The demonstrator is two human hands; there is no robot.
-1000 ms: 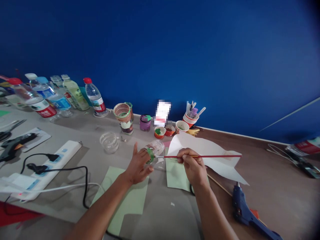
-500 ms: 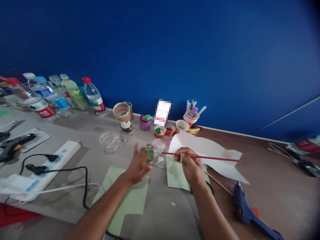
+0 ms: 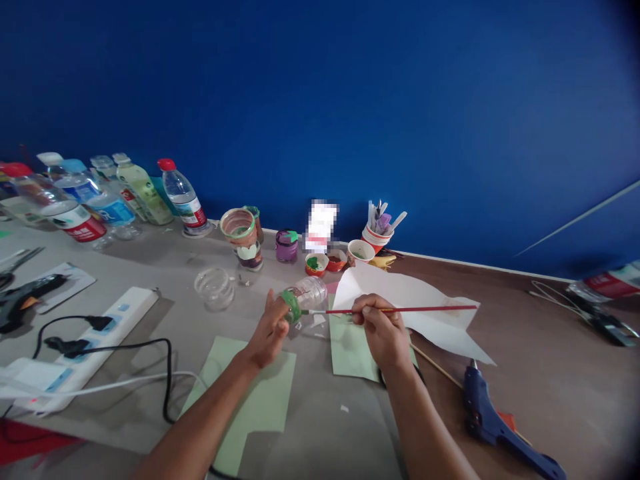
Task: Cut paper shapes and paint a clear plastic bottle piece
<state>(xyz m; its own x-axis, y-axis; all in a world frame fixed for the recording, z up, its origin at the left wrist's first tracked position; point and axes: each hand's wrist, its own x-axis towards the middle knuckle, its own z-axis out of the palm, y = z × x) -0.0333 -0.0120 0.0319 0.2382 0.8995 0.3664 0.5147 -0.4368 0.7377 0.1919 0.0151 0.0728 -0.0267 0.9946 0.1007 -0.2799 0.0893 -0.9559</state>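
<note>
My left hand (image 3: 271, 335) holds a cut clear plastic bottle (image 3: 309, 292) on its side, its fingers at the near end and partly hidden by the plastic. A band of green paint (image 3: 291, 305) runs around that end. My right hand (image 3: 383, 329) pinches a thin red paintbrush (image 3: 435, 309), held nearly level. The brush tip points left and meets the green band. Beyond the bottle stand a small cup of green paint (image 3: 317, 265) and one of reddish-brown paint (image 3: 337, 260). A white paper sheet (image 3: 415, 290) lies behind my right hand.
A clear plastic ring (image 3: 215, 289), a painted cup (image 3: 242, 239) and a purple pot (image 3: 287, 246) stand left of the paints. A power strip (image 3: 107, 343) with cords lies left; a blue glue gun (image 3: 493, 420) lies right. Several bottles (image 3: 183, 197) line the wall.
My left hand has turned the bottle, and the green paint now shows as a wider band. The brush has tilted slightly and its tip has shifted a little left and down.
</note>
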